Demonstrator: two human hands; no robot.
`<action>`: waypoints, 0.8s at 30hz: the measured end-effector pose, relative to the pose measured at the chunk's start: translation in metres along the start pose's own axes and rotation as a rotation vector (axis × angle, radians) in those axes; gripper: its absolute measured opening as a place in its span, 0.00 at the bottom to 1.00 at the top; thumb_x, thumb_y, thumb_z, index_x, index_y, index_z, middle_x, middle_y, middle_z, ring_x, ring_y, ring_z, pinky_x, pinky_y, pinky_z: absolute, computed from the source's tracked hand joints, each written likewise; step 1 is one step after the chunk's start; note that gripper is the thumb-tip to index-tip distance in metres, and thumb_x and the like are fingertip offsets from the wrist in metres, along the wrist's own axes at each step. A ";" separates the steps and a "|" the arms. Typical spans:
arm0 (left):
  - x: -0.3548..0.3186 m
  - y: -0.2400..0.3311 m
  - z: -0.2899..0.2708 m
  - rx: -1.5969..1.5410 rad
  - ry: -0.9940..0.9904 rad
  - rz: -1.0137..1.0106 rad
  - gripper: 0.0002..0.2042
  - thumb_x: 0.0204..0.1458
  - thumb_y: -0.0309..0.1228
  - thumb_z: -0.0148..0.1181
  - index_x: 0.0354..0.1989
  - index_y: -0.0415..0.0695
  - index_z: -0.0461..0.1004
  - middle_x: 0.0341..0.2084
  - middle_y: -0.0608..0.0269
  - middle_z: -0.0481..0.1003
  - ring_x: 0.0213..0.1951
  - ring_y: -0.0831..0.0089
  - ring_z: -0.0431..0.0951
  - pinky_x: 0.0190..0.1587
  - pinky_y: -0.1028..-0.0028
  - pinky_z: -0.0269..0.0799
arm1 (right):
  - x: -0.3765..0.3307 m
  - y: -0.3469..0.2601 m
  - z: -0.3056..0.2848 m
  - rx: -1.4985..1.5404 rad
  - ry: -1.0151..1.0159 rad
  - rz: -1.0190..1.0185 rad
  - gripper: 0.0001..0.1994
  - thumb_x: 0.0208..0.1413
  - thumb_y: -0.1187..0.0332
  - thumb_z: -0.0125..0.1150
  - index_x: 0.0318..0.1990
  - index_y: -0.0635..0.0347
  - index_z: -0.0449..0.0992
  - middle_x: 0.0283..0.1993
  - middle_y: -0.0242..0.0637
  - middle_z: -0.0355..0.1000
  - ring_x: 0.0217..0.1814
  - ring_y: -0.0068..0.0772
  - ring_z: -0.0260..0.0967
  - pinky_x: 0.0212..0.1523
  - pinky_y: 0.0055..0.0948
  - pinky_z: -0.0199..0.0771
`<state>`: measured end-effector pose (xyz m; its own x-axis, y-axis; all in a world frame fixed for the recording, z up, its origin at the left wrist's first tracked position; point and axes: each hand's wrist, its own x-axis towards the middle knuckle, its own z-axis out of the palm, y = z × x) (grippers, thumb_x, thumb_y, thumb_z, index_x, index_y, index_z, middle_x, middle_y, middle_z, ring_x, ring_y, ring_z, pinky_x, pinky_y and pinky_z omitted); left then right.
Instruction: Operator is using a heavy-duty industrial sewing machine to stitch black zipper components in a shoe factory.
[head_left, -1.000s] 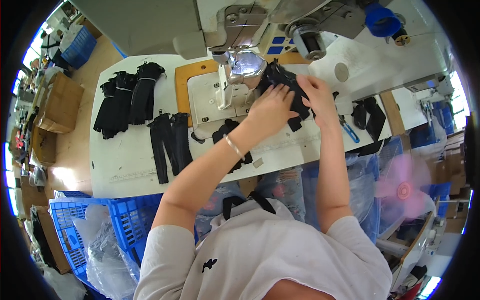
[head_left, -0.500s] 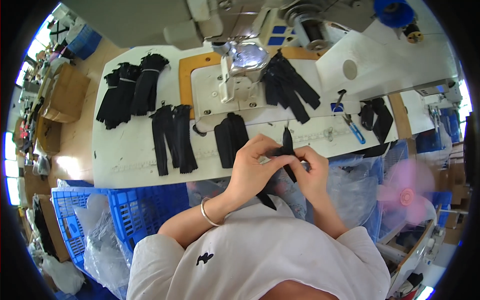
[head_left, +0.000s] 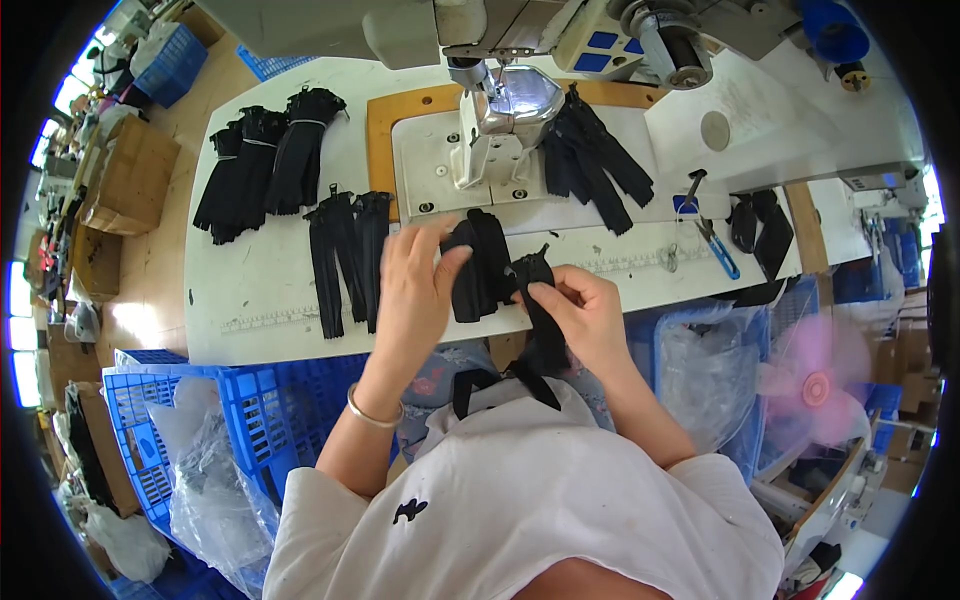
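My right hand [head_left: 590, 320] pinches a black zipper [head_left: 543, 325] near its top end, and its length hangs over the table's front edge toward my lap. My left hand [head_left: 412, 285] is raised with fingers stretched and thumb apart, holding nothing that I can see. It hovers between two small piles: a pair of black zippers [head_left: 328, 265] on its left, partly covered by the hand, and a stack of folded black zippers [head_left: 486, 265] on its right. More black zippers [head_left: 590, 160] lie fanned beside the sewing machine's presser area [head_left: 495, 150].
Tied bundles of black zippers [head_left: 296, 150] lie at the table's far left. Blue-handled snips [head_left: 717, 250] rest on the right near a black strap-like piece [head_left: 770, 235]. A blue crate [head_left: 250, 420] stands below the table's left front; a pink fan [head_left: 815, 385] spins at right.
My hands, together at the zipper before, have come apart. The left has let go and moved left over the piles; the right keeps the zipper, now lower and further left.
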<state>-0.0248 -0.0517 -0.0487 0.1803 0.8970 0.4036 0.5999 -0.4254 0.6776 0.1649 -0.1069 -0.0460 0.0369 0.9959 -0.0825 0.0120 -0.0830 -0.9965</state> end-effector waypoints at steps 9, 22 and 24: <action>0.007 -0.029 0.001 0.147 0.049 -0.056 0.09 0.44 0.21 0.62 0.36 0.42 0.75 0.28 0.58 0.72 0.33 0.62 0.71 0.40 0.68 0.66 | 0.006 -0.014 0.008 -0.175 0.071 -0.103 0.06 0.53 0.73 0.63 0.35 0.68 0.77 0.29 0.34 0.75 0.29 0.19 0.69 0.32 0.18 0.68; 0.017 0.018 -0.030 -0.906 -0.072 -0.512 0.06 0.50 0.19 0.60 0.37 0.34 0.77 0.28 0.64 0.77 0.28 0.80 0.75 0.31 0.79 0.75 | 0.017 -0.034 0.028 -0.144 -0.038 -0.160 0.07 0.51 0.75 0.64 0.36 0.68 0.78 0.33 0.37 0.76 0.29 0.17 0.69 0.32 0.19 0.69; 0.014 0.023 -0.029 -1.003 -0.039 -0.559 0.06 0.50 0.19 0.60 0.37 0.35 0.76 0.28 0.64 0.77 0.30 0.81 0.75 0.33 0.81 0.74 | 0.017 -0.037 0.027 -0.171 -0.035 -0.097 0.06 0.51 0.75 0.63 0.36 0.67 0.78 0.31 0.36 0.76 0.29 0.17 0.69 0.31 0.19 0.69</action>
<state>-0.0312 -0.0520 -0.0094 0.1191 0.9862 -0.1154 -0.2843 0.1452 0.9477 0.1381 -0.0863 -0.0112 -0.0077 0.9999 0.0100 0.1830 0.0112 -0.9831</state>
